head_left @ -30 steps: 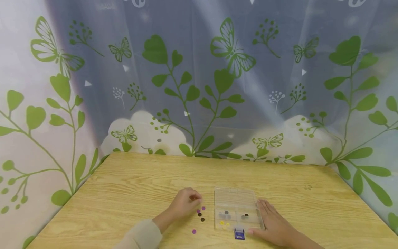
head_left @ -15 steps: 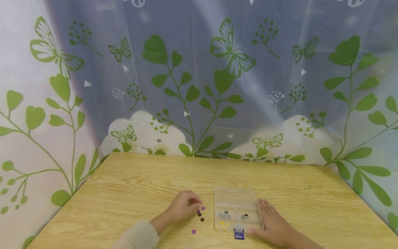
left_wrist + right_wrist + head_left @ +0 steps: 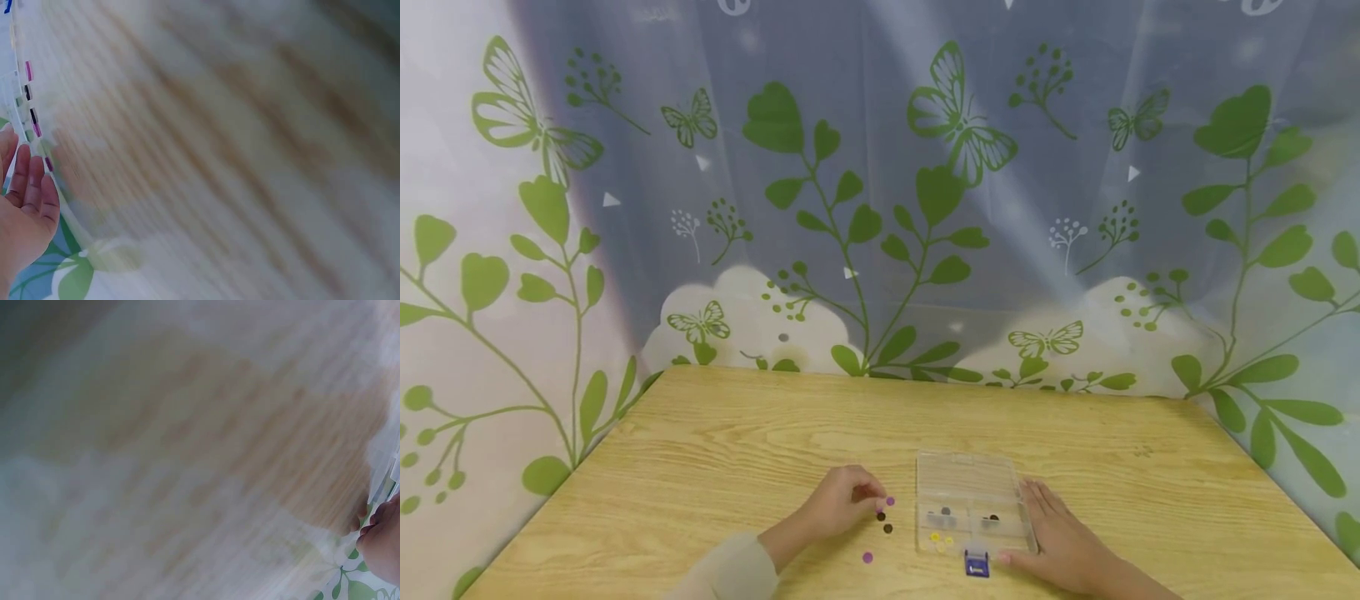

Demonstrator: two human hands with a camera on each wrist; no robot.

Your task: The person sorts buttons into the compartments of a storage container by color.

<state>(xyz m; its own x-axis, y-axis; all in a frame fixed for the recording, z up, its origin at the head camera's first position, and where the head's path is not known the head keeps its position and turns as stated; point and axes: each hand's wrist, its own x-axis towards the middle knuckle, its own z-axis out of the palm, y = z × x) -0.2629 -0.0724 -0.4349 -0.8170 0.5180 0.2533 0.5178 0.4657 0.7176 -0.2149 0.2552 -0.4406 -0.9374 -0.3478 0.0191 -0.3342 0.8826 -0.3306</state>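
My left hand [image 3: 845, 502] is low over the table, its thumb and index fingertips right at a small purple button-like disc that they mostly cover. Close beside them lie another purple disc [image 3: 891, 501] and two black discs [image 3: 887, 528]. Nearer me lies a third purple disc [image 3: 868, 557]. In the left wrist view my left hand [image 3: 28, 203] has loosely bent fingers near the row of discs. My right hand [image 3: 1060, 533] rests against the clear plastic compartment box [image 3: 972, 477], fingers straight along its right side and thumb at its front corner.
The box holds yellow pieces [image 3: 936, 537] at front left and dark discs [image 3: 994, 518] in other compartments. A blue latch [image 3: 977, 564] sticks out from its front. Behind the wooden table [image 3: 737, 433] hangs a leaf-and-butterfly patterned curtain [image 3: 865, 167].
My left hand has moved slightly toward me and down, and its fingertips now cover one purple disc that showed before. My right hand and the box have stayed put.
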